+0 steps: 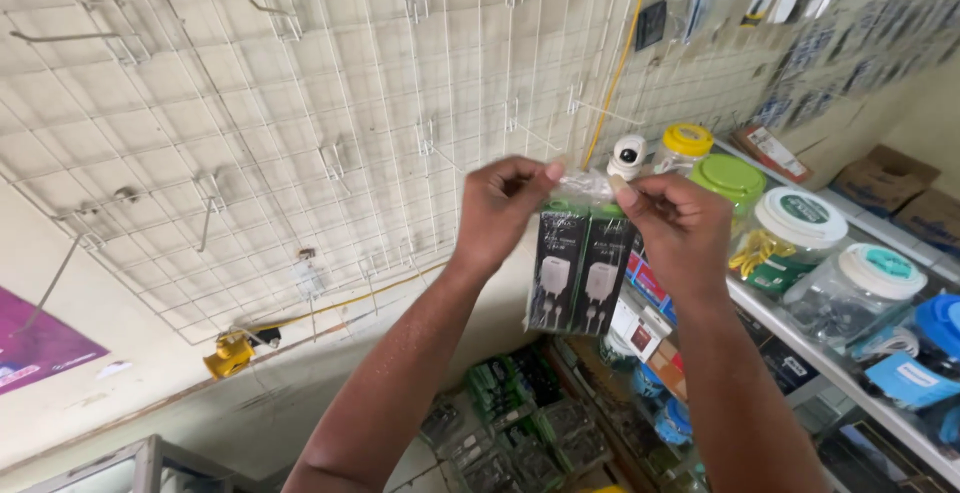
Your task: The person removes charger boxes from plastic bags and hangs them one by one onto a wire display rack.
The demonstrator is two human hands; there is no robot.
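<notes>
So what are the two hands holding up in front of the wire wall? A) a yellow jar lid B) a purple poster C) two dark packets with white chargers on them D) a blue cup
C: the left hand and right hand pinch the clear top of two dark charger packets, side by side, before the wire grid.

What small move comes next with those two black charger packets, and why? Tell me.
Probably lift the two black charger packets toward a bare hook on the white wire grid: both hands, left hand and right hand, pinch their clear top tabs, just below it.
</notes>
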